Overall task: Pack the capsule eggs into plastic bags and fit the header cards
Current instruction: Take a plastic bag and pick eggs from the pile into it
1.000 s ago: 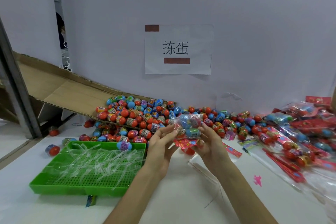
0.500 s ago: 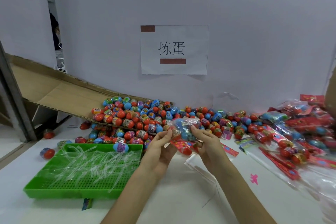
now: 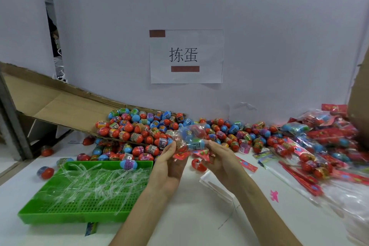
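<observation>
**Colours: eggs, bags, tray, cards**

Capsule eggs, heap: mostly red-orange and sky-blue halves, a few purple or green. Each has a busy multicolour printed band round the middle.
Clear bag: transparent, blue and red eggs show through.
Header card: red with small green and yellow marks.
Tray: bright green, grid of slots in floor. Clear plastic strips inside.
Packed bags: clear, red cards.
Chute: plain brown cardboard.
Table: white, one pink mark.
Wall: pale grey-lilac.
Sign: white, black characters, two brown-red bars.
</observation>
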Action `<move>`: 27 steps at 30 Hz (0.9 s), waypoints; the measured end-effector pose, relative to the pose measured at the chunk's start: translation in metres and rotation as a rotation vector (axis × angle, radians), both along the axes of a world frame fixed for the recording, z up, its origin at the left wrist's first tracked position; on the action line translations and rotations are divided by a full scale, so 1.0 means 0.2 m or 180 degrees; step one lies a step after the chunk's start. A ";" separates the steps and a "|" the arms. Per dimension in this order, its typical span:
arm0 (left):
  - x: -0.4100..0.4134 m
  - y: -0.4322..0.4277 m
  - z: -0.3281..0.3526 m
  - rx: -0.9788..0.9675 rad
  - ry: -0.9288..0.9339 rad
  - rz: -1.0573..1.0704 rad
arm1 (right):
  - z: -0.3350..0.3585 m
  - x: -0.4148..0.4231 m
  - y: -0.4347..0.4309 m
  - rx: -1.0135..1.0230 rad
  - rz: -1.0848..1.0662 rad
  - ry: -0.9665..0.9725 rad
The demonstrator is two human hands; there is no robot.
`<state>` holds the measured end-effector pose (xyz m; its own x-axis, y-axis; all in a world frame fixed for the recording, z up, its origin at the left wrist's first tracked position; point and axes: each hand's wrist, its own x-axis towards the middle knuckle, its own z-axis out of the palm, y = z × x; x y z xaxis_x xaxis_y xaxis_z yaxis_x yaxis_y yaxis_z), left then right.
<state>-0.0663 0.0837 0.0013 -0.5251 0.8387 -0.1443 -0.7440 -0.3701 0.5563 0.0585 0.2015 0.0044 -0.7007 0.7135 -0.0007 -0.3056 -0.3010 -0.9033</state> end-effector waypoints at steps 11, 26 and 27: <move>0.00 0.00 -0.03 -0.0866 0.0907 -0.0051 | 0.06 0.13 0.10 0.0877 -0.0565 -0.0510; 0.02 0.01 -0.01 -0.1035 0.0812 -0.0247 | 0.09 0.49 0.39 0.0076 -0.1653 0.0940; 0.03 0.01 -0.01 -0.1043 0.0818 -0.0247 | 0.08 0.46 0.38 0.0178 -0.1750 0.0622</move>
